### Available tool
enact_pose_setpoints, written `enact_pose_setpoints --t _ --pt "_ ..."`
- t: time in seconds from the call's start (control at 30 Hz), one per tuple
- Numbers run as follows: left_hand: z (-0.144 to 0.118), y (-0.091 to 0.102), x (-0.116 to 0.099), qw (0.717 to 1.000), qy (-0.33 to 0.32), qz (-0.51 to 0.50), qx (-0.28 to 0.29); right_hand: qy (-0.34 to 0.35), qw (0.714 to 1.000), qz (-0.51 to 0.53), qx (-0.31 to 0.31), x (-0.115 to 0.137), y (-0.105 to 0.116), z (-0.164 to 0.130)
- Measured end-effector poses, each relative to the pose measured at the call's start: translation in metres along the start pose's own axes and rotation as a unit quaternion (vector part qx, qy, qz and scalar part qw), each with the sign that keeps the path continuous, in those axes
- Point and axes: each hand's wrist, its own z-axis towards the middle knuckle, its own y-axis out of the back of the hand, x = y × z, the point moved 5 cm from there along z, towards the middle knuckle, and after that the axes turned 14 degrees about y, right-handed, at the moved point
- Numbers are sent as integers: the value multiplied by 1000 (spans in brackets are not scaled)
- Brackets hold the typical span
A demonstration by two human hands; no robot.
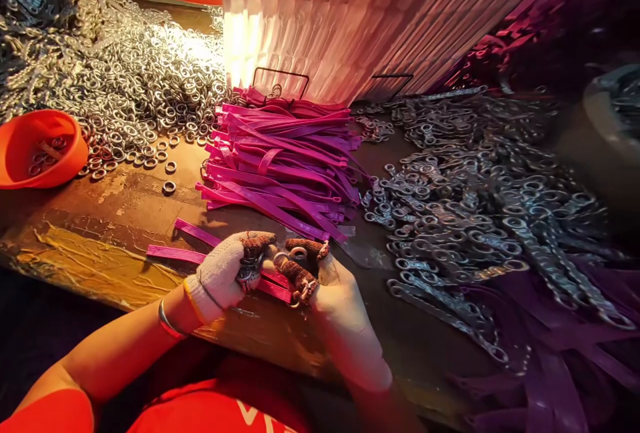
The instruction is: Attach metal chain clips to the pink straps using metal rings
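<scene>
Through the head view, I see the left hand (220, 273), white-gloved with brown fingertips, curled around small silver metal pieces (249, 273); the similarly gloved right hand (339, 289) is clamped on round silver metal rings (299, 253). Beneath both, flat magenta strips (175, 255) lie on the worn brown surface (133, 203). Beyond, I note a magenta strip heap (280, 169), with a silver ring pile (145, 86) at left, linked metal pieces (450, 203) at right, and a round orange-red bowl (57, 175) containing rings.
</scene>
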Motion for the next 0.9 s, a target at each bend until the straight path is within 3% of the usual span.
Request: enact_pose_setpoints --t 0.1,0.27,0.4,0.5,0.6,0.67,0.73,0.8,0.9 --pt "-6 -5 3 998 40 46 31 14 999 -13 -30 -1 2 3" --pt "-9 -13 19 995 20 88 44 143 984 -104 -34 -2 -3 -3" --pt "-11 -11 19 995 -26 88 27 207 941 -255 80 8 -1 -5" --pt "-25 -10 1 970 -61 235 -3 279 872 -368 162 29 -1 -1" --pt "-38 -12 -15 926 -53 373 9 328 816 -384 283 45 -13 4" --pt "-42 -13 -21 922 -43 383 32 324 804 -359 348 48 -21 6" --pt "-43 -13 -24 925 -54 374 31 318 817 -348 333 47 -24 7" --pt "-43 -12 -25 918 -96 385 15 326 832 -360 267 43 -22 6" --pt "-44 -13 -28 879 -198 434 -15 345 816 -419 202 34 -20 0"
